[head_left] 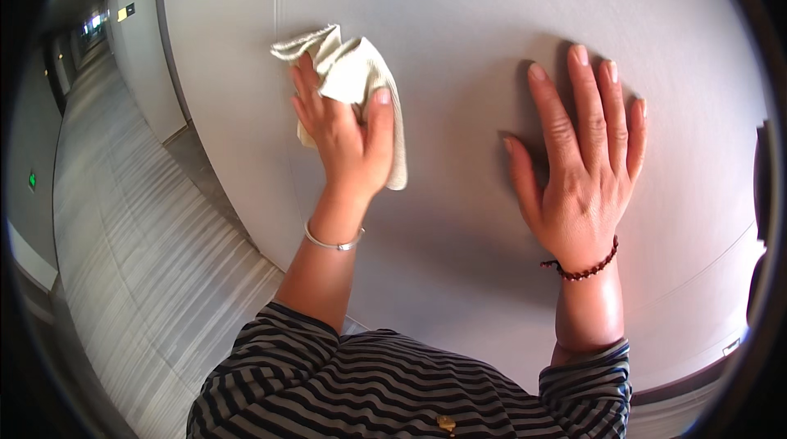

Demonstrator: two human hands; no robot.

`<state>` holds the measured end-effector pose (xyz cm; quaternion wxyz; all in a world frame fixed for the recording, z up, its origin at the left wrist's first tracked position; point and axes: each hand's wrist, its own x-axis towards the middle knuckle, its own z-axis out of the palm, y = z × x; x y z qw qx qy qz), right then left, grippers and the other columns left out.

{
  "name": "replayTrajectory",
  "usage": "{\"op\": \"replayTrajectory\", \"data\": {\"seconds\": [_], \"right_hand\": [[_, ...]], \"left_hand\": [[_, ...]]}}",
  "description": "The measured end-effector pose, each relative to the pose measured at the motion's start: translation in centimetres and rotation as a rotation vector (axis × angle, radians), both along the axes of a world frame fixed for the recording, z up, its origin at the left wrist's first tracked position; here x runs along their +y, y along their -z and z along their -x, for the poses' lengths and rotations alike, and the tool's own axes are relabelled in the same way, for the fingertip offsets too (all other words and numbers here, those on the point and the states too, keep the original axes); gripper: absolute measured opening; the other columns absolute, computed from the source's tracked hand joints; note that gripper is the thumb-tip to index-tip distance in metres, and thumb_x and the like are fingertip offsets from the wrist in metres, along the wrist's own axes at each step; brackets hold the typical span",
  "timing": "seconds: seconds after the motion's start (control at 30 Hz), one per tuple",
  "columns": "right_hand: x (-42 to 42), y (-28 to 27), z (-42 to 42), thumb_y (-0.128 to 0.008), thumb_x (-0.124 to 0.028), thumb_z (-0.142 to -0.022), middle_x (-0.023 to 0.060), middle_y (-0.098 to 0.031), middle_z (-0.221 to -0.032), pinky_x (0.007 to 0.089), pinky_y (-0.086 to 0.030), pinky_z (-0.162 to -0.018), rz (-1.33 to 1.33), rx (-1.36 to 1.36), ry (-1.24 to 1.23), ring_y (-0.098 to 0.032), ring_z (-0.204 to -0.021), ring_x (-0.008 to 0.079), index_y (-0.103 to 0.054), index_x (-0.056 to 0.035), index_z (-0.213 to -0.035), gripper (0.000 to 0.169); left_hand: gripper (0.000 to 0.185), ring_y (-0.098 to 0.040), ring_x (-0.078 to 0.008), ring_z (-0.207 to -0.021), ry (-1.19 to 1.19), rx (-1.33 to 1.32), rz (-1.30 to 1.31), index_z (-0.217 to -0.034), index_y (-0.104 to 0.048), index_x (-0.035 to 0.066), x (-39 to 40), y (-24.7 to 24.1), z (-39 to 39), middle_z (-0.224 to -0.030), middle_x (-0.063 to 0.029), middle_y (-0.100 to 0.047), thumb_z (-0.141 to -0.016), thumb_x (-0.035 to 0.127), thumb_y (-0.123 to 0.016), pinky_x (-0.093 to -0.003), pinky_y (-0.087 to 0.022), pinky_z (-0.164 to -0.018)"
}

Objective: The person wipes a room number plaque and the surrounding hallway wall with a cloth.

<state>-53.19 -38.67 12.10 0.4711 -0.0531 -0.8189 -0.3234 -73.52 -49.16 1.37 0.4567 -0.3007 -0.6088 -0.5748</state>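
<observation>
My left hand point(344, 131) grips a crumpled off-white cloth point(350, 73) against a pale grey wall panel point(455, 58). Folds of the cloth stick up over the fingers, and one edge hangs down beside the thumb. My right hand point(581, 174) holds nothing. Its fingers are spread, with the palm turned to the same panel and a shadow beside it; firm contact is hard to tell. A silver bangle point(334, 245) circles my left wrist, and a dark beaded bracelet point(584, 272) my right.
A corridor floor point(154, 242) with streaky stripes runs away on the left. A dark vertical strip point(165, 39) borders the panel there. Farther along, a small sign point(126, 11) is on the wall, and a green sign point(32, 181) glows opposite. Dark objects point(762, 187) stand at the right rim.
</observation>
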Motion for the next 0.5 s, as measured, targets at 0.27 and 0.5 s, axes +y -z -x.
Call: {"op": "replayTrajectory", "data": {"seconds": [0.27, 0.5], "right_hand": [[0.3, -0.6, 1.2, -0.068, -0.027, -0.084, 0.0081, -0.047, -0.147, 0.0459, -0.021, -0.116, -0.022, 0.018, -0.059, -0.041, -0.138, 0.0282, -0.060, -0.0200, -0.133, 0.050], [1.1, 0.2, 0.7, -0.068, -0.029, -0.085, 0.0067, -0.048, -0.147, 0.0450, -0.021, -0.116, -0.049, 0.020, -0.043, -0.041, -0.138, 0.0272, -0.060, -0.0217, -0.133, 0.049]], "left_hand": [[0.052, -0.028, -0.0500, -0.139, 0.030, 0.223, 0.392, -0.129, -0.063, 0.027, 2.8, 3.1, -7.5, -0.143, -0.0261, -0.041, -0.079, 0.044, -0.062, -0.0630, -0.003, -0.113], [0.064, -0.006, -0.0511, -0.144, 0.127, -0.168, -0.043, -0.148, -0.030, 0.002, -0.2, 1.9, 0.3, -0.157, -0.0280, -0.016, -0.096, 0.030, -0.053, -0.0638, -0.004, -0.112]]}}
